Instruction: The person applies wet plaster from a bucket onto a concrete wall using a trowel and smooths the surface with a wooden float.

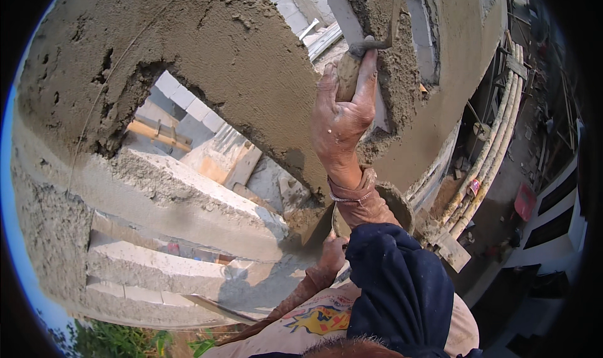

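Note:
My right hand (342, 128) is wrapped round the wooden handle (347, 76) of a trowel. The trowel's bent metal neck (372, 45) reaches up to a thin blade seen nearly edge-on, close to the mortar-coated strip (405, 88) beside a narrow wall opening. Lower down, my left hand (329, 255) has its fingers closed at the rim of a round, mortar-stained bucket (397, 206). My right forearm and sleeve cover much of the bucket, so its contents are mostly hidden.
Wet grey plaster (232, 62) covers the wall around a rectangular opening, with planks (229, 157) and pale blocks (182, 97) behind it. A thin line (119, 59) runs down the left side. Bamboo poles (487, 150) stand at the right, above a drop to ground level.

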A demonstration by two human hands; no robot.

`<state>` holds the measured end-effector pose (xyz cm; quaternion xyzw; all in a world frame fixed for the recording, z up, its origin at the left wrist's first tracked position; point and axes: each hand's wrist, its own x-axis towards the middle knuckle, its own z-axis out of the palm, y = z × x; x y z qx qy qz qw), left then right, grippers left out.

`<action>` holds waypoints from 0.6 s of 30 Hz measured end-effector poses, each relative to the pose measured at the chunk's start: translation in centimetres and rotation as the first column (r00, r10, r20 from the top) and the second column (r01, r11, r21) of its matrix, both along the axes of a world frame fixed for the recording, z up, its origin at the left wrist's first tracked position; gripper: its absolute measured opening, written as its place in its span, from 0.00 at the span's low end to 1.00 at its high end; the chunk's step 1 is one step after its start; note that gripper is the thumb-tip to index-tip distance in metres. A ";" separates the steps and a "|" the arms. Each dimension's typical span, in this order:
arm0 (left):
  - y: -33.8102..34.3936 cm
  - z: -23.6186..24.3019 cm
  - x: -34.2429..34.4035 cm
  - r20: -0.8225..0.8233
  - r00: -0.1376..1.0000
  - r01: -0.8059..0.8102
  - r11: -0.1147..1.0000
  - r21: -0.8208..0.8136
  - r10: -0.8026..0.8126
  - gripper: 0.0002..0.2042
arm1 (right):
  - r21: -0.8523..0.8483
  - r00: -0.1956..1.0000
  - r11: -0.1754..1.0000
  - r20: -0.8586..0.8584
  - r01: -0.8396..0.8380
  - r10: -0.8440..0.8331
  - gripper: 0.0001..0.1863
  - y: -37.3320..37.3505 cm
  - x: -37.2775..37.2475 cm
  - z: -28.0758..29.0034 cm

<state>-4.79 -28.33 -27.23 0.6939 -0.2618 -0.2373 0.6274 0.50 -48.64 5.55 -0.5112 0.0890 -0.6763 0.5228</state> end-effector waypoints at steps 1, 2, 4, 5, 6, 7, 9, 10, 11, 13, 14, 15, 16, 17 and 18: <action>1.0 -1.5 0.3 -0.037 0.999 0.025 1.000 -0.016 -0.025 0.27 | -0.099 0.995 0.994 -0.098 -0.047 0.037 0.34 0.5 0.5 -0.4; 2.7 -3.2 0.3 -0.075 0.997 0.028 0.999 -0.030 -0.030 0.26 | -0.130 0.946 0.940 -0.128 -0.314 0.298 0.33 2.4 -0.4 -1.5; 0.4 1.0 -0.6 -0.756 0.640 -0.290 0.955 -0.067 0.142 0.21 | -0.257 0.792 0.751 -0.258 -0.608 0.553 0.33 4.4 -4.7 -5.4; -0.4 2.6 -1.2 -0.720 0.685 -0.260 0.960 -0.103 0.108 0.21 | -0.311 0.797 0.735 -0.282 -0.602 0.534 0.33 5.1 -6.6 -7.3; -0.8 3.8 -1.5 -0.687 0.722 -0.235 0.962 -0.140 0.076 0.20 | -0.250 0.807 0.779 -0.330 -0.575 0.489 0.32 5.2 -8.2 -9.1; -0.4 4.6 -1.8 -0.651 0.756 -0.220 0.963 -0.156 0.067 0.19 | -0.175 0.807 0.819 -0.370 -0.547 0.460 0.31 5.2 -9.9 -10.5; 0.8 2.5 -0.5 -0.607 0.769 -0.225 0.974 0.038 0.201 0.25 | 0.296 0.659 0.771 -0.400 -0.565 0.637 0.31 3.4 -13.1 -14.0; 1.4 1.8 -0.3 -0.590 0.744 -0.253 0.950 0.185 0.313 0.29 | 0.382 0.557 0.751 -0.508 -0.539 0.657 0.31 1.5 -14.6 -15.1; 1.1 1.9 -0.7 -0.629 0.726 -0.264 0.957 0.119 0.279 0.29 | 0.454 0.446 0.745 -0.605 -0.489 0.660 0.30 -0.9 -16.6 -16.4; 0.1 2.3 -0.9 -0.695 0.689 -0.290 0.957 -0.005 0.205 0.29 | 0.413 0.073 0.713 -0.837 -0.567 0.542 0.29 -5.4 -21.3 -17.2; -0.5 2.2 -0.9 -0.674 0.711 -0.258 0.966 0.019 0.203 0.30 | 0.267 0.031 0.701 -0.924 -0.661 0.382 0.29 -6.3 -23.2 -19.4; -1.1 2.0 -0.7 -0.651 0.732 -0.226 0.973 0.043 0.199 0.31 | 0.212 0.020 0.677 -0.948 -0.704 0.317 0.26 -6.7 -23.7 -21.5; -1.4 1.4 -0.8 -0.641 0.742 -0.187 0.979 0.081 0.195 0.32 | 0.181 -0.006 0.649 -0.965 -0.739 0.262 0.23 -6.3 -24.4 -23.2; -1.2 0.4 -0.6 -0.615 0.763 -0.166 0.980 0.111 0.199 0.33 | 0.233 -0.097 0.721 -0.969 -0.652 0.226 0.19 -4.7 -23.1 -24.0; -2.0 0.6 -0.8 -0.606 0.770 -0.151 0.980 0.130 0.199 0.33 | 0.268 -0.196 0.799 -0.962 -0.538 0.190 0.15 -3.3 -22.2 -25.0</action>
